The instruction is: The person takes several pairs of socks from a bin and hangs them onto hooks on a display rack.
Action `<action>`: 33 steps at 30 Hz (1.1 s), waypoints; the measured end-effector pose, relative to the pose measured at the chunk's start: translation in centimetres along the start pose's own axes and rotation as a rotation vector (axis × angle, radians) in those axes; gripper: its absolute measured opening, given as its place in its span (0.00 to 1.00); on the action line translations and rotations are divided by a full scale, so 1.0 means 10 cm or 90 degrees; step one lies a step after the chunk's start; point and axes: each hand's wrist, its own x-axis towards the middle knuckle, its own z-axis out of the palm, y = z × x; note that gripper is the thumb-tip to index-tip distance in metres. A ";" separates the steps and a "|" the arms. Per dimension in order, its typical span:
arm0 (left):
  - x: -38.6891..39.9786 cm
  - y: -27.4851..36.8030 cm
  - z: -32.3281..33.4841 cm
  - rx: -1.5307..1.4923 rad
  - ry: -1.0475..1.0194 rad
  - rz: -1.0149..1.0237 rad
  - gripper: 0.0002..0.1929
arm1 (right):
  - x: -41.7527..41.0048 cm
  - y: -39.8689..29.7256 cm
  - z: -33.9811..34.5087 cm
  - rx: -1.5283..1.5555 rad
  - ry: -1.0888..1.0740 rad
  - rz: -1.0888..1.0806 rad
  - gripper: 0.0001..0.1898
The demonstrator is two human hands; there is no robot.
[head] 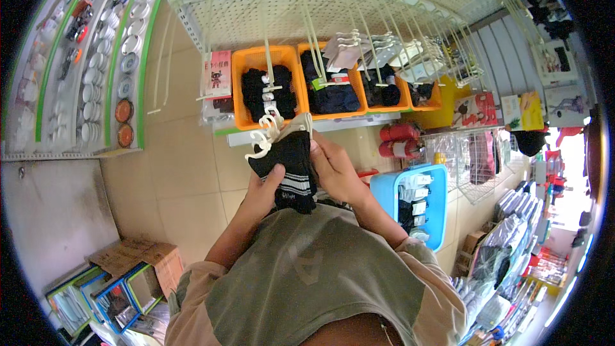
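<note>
In front of my chest is a bundle of socks [293,158], the top pair black with white stripes near one end. Behind it shows the edge of a lighter beige pair. Several small white plastic hooks [263,140] stick out from the bundle's upper left. My left hand [265,187] grips the lower left side, thumb across the black fabric. At the right edge, my right hand [332,166] pinches the bundle between thumb and fingers. How many pairs lie underneath is hidden.
Orange baskets [301,81] of dark socks stand on a low shelf ahead, below long metal display hooks [266,43] with light socks hanging at right. A blue plastic bin [443,202] holding packaged socks stands on the floor to the right. Shelves of dishes [91,77] rise at left, above cardboard boxes [166,262].
</note>
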 end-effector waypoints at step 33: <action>0.14 -0.01 -0.06 0.163 0.003 0.093 0.22 | -0.02 0.19 -0.05 -0.002 0.045 -0.054 0.15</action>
